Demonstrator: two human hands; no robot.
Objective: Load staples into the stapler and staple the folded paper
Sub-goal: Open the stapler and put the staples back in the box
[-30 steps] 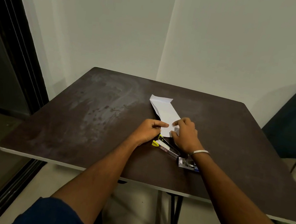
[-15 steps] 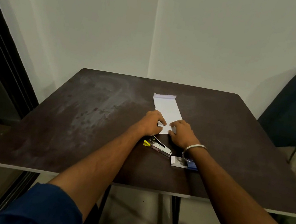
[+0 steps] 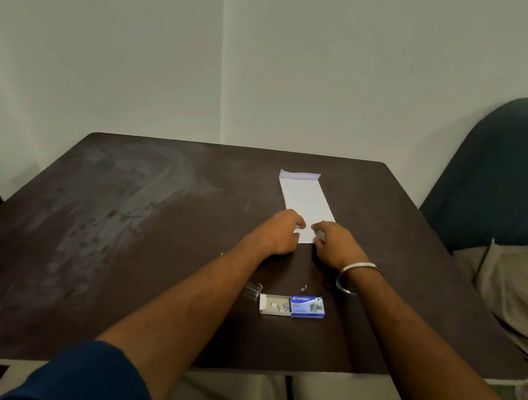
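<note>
A long white folded paper point(image 3: 306, 198) lies on the dark table point(image 3: 122, 212), pointing away from me. My left hand point(image 3: 276, 234) and my right hand point(image 3: 335, 245) both rest at its near end, curled fingertips pinching the paper's edge. The stapler point(image 3: 253, 289) lies under my left forearm; only its metal end shows, plus a speck of yellow on the arm's other side. An open staple box point(image 3: 291, 305), white tray slid out of a blue sleeve, sits between my forearms. A small loose staple piece point(image 3: 303, 288) lies just beyond it.
A metal bangle point(image 3: 352, 276) circles my right wrist. A dark blue chair point(image 3: 516, 170) with beige cloth point(image 3: 517, 295) stands at the table's right. White walls meet in a corner behind the table. A dark frame runs along the left.
My view has shifted, so the staple box now shows fully and the stapler is mostly hidden under my left forearm. Both hands stay at the paper's near end.
</note>
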